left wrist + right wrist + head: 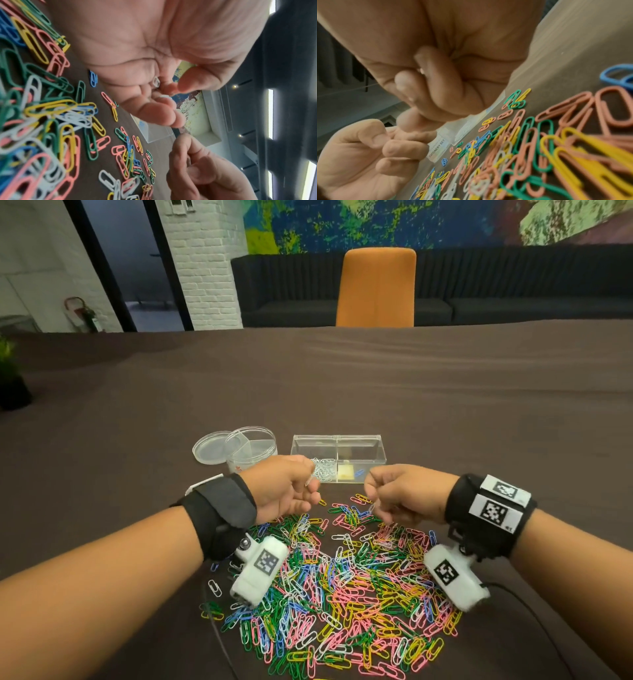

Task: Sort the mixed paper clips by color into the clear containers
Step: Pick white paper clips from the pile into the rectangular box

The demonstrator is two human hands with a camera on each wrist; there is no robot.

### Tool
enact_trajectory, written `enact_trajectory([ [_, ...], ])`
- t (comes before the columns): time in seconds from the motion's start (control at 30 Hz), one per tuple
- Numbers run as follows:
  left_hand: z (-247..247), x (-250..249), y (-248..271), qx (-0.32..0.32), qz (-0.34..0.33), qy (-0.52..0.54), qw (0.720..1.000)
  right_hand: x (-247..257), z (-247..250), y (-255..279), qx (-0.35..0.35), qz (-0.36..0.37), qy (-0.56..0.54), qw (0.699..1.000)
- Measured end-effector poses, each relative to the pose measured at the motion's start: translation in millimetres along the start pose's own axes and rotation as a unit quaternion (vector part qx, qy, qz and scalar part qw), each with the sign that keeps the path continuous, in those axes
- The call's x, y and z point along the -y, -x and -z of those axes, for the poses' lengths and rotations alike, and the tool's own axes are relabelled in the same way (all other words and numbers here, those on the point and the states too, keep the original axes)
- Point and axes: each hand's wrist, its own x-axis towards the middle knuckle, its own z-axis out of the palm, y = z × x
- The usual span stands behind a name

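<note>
Your left hand is raised above the far edge of the paper clip pile, fingers curled, pinching a white paper clip between thumb and fingertips — the left wrist view shows the same white clip tucked against the curled fingers. Your right hand hangs at about 3 o'clock from the left one, just apart from it, its fingers curled in tight; a pale speck shows between the fingertips in the right wrist view, but you cannot tell whether it holds a clip.

The pile spreads over the brown tabletop under both wrists — pink, yellow, green, blue and white clips mixed together. At 12 o'clock from the hands stands the rectangular clear container, with white clips in its left compartment and one blue clip in its right. At about 10 o'clock from the left hand sits the round divided container, its lid lying just beside it at 9 o'clock.
</note>
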Motion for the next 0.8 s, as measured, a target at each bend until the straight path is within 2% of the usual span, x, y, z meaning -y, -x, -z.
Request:
enact_trajectory([
  [0.07, -4, -1, -2, 0.034, 0.010, 0.023, 0.999, -2, -2, -3, 0.009, 0.008, -0.046, 0.999],
  [0.13, -8, -2, -4, 0.050, 0.019, -0.008, 0.999, -4, -2, -5, 0.010, 0.005, -0.057, 0.998],
  [0.17, -10, -2, -6, 0.042, 0.012, -0.075, 0.996, -4, -1, -6, 0.000, -0.005, -0.043, 0.999],
  [0.2, -13, -1, -7, 0.030, -0.007, -0.190, 0.981, -3, -1, -6, -0.016, -0.014, 0.004, 1.000],
  [0.23, -15, -1, -7, 0.021, -0.031, -0.338, 0.940, 0, -3, -5, -0.038, -0.014, 0.092, 0.995],
  [0.27, -19, -1, -7, 0.018, -0.055, -0.472, 0.880, 3, -5, -4, -0.058, -0.011, 0.206, 0.977],
  [0.3, -22, 1, -6, 0.021, -0.074, -0.562, 0.823, 5, -9, -4, -0.068, -0.004, 0.310, 0.948],
  [0.33, -25, 4, -5, 0.027, -0.081, -0.617, 0.783, 7, -14, -4, -0.066, 0.003, 0.386, 0.920],
  [0.37, -28, 6, -4, 0.031, -0.081, -0.645, 0.759, 10, -19, -5, -0.061, 0.008, 0.433, 0.899],
  [0.43, -33, 11, -4, 0.028, -0.085, -0.675, 0.732, 12, -29, -9, -0.059, 0.012, 0.477, 0.877],
  [0.57, -36, 11, -5, 0.029, -0.094, -0.685, 0.722, 17, -39, -17, -0.057, 0.013, 0.506, 0.860],
  [0.67, -32, 11, -3, 0.047, -0.098, -0.683, 0.722, 18, -38, -21, -0.055, 0.021, 0.499, 0.865],
  [0.8, -17, 9, -4, 0.028, -0.090, -0.646, 0.758, 16, -32, -23, -0.041, 0.016, 0.482, 0.875],
])
